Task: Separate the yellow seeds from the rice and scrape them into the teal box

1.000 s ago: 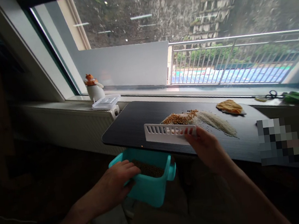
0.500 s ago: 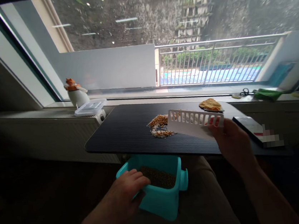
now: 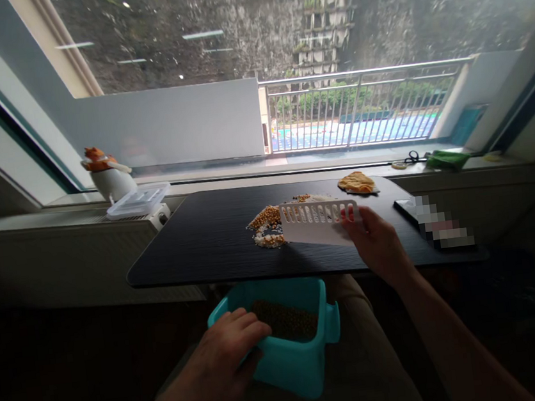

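My right hand (image 3: 377, 238) is closed on one end of a white plastic piece (image 3: 317, 232) with a row of slots along its upper edge. That piece stands on edge over the dark table (image 3: 195, 247), partly hiding a pile of yellow kernels (image 3: 266, 217) and white grains (image 3: 264, 237). Below the table edge, my left hand (image 3: 233, 343) is closed round the near left rim of a teal plastic bin (image 3: 291, 368). Small brown pellets or grains (image 3: 285, 319) cover the bin's bottom. The bin rests by my legs.
A folded yellow cloth (image 3: 357, 183) lies at the table's back right, and a dark flat box (image 3: 406, 210) at its right edge. A clear plastic case (image 3: 138, 201) and a white figurine (image 3: 110, 180) stand left. Scissors (image 3: 411, 158) and a green cloth (image 3: 447, 160) lie on the sill.
My right hand has brought the slotted piece lower and nearer the pile, levelling it out. My left hand stays on the bin. The whole view has shifted a little.
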Tool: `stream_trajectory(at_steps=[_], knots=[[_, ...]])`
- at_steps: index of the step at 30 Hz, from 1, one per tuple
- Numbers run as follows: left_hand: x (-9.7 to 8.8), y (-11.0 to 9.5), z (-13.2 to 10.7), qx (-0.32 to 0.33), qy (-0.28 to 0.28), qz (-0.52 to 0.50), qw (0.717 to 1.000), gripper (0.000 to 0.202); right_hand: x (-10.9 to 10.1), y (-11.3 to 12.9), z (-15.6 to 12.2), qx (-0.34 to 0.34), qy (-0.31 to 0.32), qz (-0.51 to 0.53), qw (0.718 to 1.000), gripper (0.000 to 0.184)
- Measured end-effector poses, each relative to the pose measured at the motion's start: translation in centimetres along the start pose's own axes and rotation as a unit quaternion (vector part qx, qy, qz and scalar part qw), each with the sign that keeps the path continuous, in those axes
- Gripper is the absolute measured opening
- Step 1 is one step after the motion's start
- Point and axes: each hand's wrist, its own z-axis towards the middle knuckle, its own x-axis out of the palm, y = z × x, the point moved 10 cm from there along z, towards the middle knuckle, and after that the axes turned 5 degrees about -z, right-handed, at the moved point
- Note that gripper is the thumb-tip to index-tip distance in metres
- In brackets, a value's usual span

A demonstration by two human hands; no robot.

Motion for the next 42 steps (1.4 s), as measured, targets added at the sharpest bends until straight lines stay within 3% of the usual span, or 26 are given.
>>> stream_trajectory(at_steps=[17,23,29,33,35,42], knots=[[0.0,-0.5,0.4,0.002,0.011,0.009,1.0,0.024,-0.8,0.3,-0.3,0.017,-0.004,-0.002,1.0,0.028],[-0.1,-0.5,0.1,-0.006,0.014,0.008,1.0,0.025,0.8,-0.5,-1.5,0.055,0.04,0.034,0.997,0.027],[-0.1,-0.5,-0.1,-0.009,0.009,0.014,1.0,0.024,1.5,-0.4,-3.3,0.08,0.132,0.065,0.986,0.03],[-0.1,-0.6,0.0,-0.005,0.008,0.014,1.0,0.022,-1.2,0.7,-1.9,0.03,0.037,-0.005,0.999,0.03],[-0.1,-0.7,0.0,-0.002,0.009,0.008,1.0,0.022,-1.6,1.2,-0.8,-0.001,-0.002,-0.033,0.999,0.03],[0.0,-0.3,0.1,-0.009,0.011,0.005,1.0,0.024,1.0,0.4,1.5,-0.009,0.01,-0.026,1.0,0.028]])
